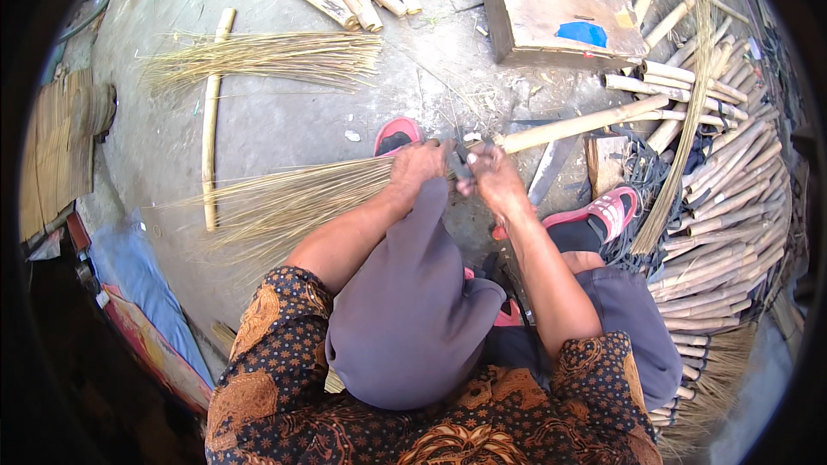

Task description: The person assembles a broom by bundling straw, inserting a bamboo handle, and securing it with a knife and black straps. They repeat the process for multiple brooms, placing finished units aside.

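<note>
In front of my knees lies a broom whose fanned stick bristles spread to the left and whose pale wooden handle runs off to the right. My left hand is closed around the bristles near their gathered end. Beside it, my right hand is slightly blurred, its fingers pinched at a dark strip by the joint of bristles and handle. How the strip passes around the joint is partly hidden by my fingers. A broad blade lies just right of my right wrist.
Several wooden handles are piled at the right beside tangled black strips and a long stick bundle. A wooden box stands ahead. On the left lie another bristle bundle, a pole and cardboard.
</note>
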The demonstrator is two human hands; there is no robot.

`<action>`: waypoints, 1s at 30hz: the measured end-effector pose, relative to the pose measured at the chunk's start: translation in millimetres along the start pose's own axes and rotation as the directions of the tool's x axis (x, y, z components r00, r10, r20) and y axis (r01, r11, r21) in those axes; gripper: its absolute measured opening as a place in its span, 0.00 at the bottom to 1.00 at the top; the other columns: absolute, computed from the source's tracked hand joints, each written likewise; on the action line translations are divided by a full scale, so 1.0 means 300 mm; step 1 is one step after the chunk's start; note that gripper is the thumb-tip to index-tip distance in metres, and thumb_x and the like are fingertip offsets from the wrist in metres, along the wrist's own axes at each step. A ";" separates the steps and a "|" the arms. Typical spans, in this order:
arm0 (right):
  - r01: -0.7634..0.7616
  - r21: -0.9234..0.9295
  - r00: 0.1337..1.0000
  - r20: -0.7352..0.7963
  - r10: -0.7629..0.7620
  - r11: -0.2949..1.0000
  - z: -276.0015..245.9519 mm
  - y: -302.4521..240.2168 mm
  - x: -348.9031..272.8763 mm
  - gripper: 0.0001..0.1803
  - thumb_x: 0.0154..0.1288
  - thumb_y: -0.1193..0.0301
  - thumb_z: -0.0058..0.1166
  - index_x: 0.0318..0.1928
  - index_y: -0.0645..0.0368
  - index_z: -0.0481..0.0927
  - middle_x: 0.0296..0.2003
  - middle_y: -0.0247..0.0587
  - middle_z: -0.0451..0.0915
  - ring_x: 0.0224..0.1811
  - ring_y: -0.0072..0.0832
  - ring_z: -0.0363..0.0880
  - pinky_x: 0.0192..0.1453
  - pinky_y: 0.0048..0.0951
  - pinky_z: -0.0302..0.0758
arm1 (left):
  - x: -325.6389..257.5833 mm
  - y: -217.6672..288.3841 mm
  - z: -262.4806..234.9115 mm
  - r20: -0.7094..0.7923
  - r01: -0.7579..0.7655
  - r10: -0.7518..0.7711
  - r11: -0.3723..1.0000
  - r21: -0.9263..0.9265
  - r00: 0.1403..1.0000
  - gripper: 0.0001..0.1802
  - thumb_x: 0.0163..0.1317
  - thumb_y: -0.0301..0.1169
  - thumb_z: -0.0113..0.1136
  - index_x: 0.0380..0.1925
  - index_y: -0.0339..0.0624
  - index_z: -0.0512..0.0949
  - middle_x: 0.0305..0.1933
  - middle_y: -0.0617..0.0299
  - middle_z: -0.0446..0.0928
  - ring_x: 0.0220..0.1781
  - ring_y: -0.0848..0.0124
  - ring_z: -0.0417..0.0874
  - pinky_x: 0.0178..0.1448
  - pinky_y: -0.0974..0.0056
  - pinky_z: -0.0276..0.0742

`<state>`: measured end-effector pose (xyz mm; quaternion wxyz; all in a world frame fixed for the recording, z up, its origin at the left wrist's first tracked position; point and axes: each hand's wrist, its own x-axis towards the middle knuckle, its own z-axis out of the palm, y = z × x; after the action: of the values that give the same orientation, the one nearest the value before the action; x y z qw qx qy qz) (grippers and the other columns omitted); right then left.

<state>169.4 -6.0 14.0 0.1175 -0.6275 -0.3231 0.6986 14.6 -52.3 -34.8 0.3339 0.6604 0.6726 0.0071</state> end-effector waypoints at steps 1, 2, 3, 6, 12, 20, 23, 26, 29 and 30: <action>-0.082 -0.130 0.997 -0.003 0.082 0.988 -0.015 0.014 -0.018 0.21 0.84 0.58 0.45 0.39 0.61 0.81 0.32 0.36 0.79 0.26 0.22 0.78 0.28 0.24 0.75 | -0.003 0.004 0.001 -0.012 -0.011 0.011 1.000 0.005 1.000 0.27 0.55 0.44 0.69 0.53 0.46 0.77 0.44 0.48 0.86 0.48 0.48 0.89 0.52 0.50 0.86; -0.042 -0.157 0.999 0.011 0.044 0.987 -0.019 0.029 -0.030 0.19 0.84 0.60 0.46 0.39 0.61 0.80 0.31 0.35 0.78 0.27 0.22 0.76 0.31 0.25 0.73 | -0.006 0.008 0.001 -0.041 -0.030 0.031 0.999 0.012 0.999 0.27 0.55 0.44 0.69 0.54 0.47 0.77 0.43 0.48 0.86 0.48 0.48 0.89 0.52 0.50 0.86; -0.063 -0.199 0.998 0.016 0.068 0.978 -0.024 0.044 -0.038 0.18 0.83 0.62 0.47 0.39 0.61 0.80 0.30 0.34 0.77 0.29 0.21 0.74 0.33 0.25 0.72 | -0.009 0.010 -0.002 -0.057 -0.035 0.037 0.999 0.028 0.998 0.28 0.55 0.44 0.69 0.54 0.47 0.77 0.43 0.48 0.86 0.48 0.48 0.89 0.52 0.50 0.85; 0.024 -0.339 0.999 0.030 -0.015 0.941 -0.032 0.103 -0.049 0.15 0.83 0.64 0.48 0.38 0.60 0.80 0.29 0.30 0.75 0.32 0.19 0.69 0.38 0.26 0.69 | 0.005 0.002 -0.020 0.027 0.027 -0.026 0.999 -0.035 0.999 0.27 0.54 0.44 0.71 0.53 0.46 0.79 0.44 0.46 0.87 0.48 0.48 0.89 0.52 0.52 0.85; 0.042 -0.135 0.999 0.028 -0.038 0.990 -0.072 0.203 -0.034 0.16 0.83 0.64 0.47 0.37 0.56 0.80 0.27 0.29 0.74 0.29 0.19 0.67 0.38 0.26 0.69 | 0.122 -0.064 -0.064 0.581 0.194 0.255 0.777 -0.599 0.773 0.31 0.45 0.49 0.76 0.47 0.42 0.83 0.45 0.48 0.89 0.43 0.57 0.90 0.49 0.59 0.83; -0.025 -0.205 0.998 -0.054 0.015 0.978 -0.044 0.165 0.067 0.17 0.83 0.62 0.47 0.35 0.55 0.81 0.23 0.29 0.71 0.25 0.18 0.66 0.29 0.26 0.64 | 0.093 0.045 -0.045 0.217 -0.070 0.025 0.977 0.201 0.976 0.33 0.57 0.46 0.72 0.58 0.42 0.76 0.49 0.46 0.86 0.54 0.60 0.88 0.60 0.50 0.79; -0.026 -0.129 0.996 -0.083 0.016 0.991 -0.018 0.163 0.051 0.16 0.84 0.60 0.45 0.39 0.55 0.79 0.19 0.25 0.66 0.17 0.18 0.61 0.19 0.28 0.59 | 0.055 0.085 -0.025 0.101 0.012 -0.030 0.985 0.173 0.994 0.22 0.63 0.41 0.65 0.50 0.37 0.78 0.47 0.39 0.86 0.56 0.54 0.88 0.59 0.48 0.83; 0.007 -0.045 0.998 -0.064 -0.010 0.999 -0.010 0.175 -0.003 0.15 0.85 0.59 0.43 0.42 0.54 0.76 0.16 0.22 0.59 0.11 0.17 0.54 0.15 0.27 0.55 | 0.080 0.058 -0.012 0.177 0.037 -0.046 0.998 0.053 0.983 0.24 0.62 0.41 0.65 0.51 0.35 0.77 0.42 0.38 0.86 0.53 0.51 0.90 0.54 0.49 0.87; -0.092 0.006 0.995 -0.048 0.092 0.996 -0.045 0.184 -0.061 0.17 0.83 0.60 0.44 0.35 0.52 0.77 0.18 0.21 0.61 0.15 0.15 0.55 0.18 0.27 0.51 | 0.133 0.004 0.000 0.360 -0.011 0.024 0.999 -0.038 0.933 0.31 0.54 0.46 0.74 0.52 0.36 0.81 0.46 0.40 0.87 0.50 0.50 0.90 0.56 0.49 0.85; -0.030 0.058 0.999 0.023 0.029 0.998 -0.057 0.183 -0.063 0.17 0.83 0.60 0.44 0.35 0.52 0.77 0.18 0.21 0.61 0.15 0.15 0.55 0.18 0.27 0.51 | 0.151 -0.014 0.003 0.398 -0.045 0.073 0.996 -0.080 0.914 0.34 0.52 0.48 0.76 0.54 0.38 0.82 0.49 0.41 0.87 0.51 0.50 0.90 0.56 0.49 0.84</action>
<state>202.4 -53.6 -3.8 0.1219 -0.6208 -0.2944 0.7163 15.5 -12.7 -57.3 0.4867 0.6559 0.5691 -0.0950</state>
